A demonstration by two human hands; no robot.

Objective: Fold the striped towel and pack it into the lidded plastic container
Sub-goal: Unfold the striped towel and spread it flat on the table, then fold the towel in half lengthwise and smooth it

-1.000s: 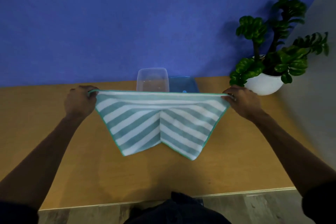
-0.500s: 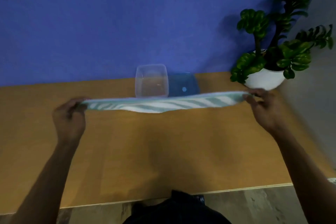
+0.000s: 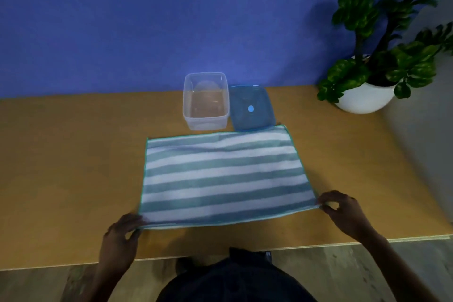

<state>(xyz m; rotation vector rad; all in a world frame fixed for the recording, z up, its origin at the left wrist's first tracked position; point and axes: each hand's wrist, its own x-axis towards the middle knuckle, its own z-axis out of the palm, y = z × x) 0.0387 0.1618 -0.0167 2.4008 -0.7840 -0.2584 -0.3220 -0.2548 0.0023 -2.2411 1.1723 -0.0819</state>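
The striped towel (image 3: pixel 221 176), teal and white, lies spread flat on the wooden table (image 3: pixel 73 167). My left hand (image 3: pixel 122 238) pinches its near left corner. My right hand (image 3: pixel 343 211) pinches its near right corner. Behind the towel stands the clear plastic container (image 3: pixel 206 100), open and empty. Its blue lid (image 3: pixel 250 108) lies flat just to the right of it, and the towel's far right corner touches or slightly overlaps the lid's near edge.
A potted plant in a white bowl-shaped pot (image 3: pixel 365 95) stands at the table's back right. A blue wall (image 3: pixel 147 19) runs along the back edge. The table's front edge (image 3: pixel 318 244) is just below my hands, with floor beyond it.
The towel was held up in the air by its two corners, then swung out level. Now it lies flat on the table, and both hands have come down near the front edge.
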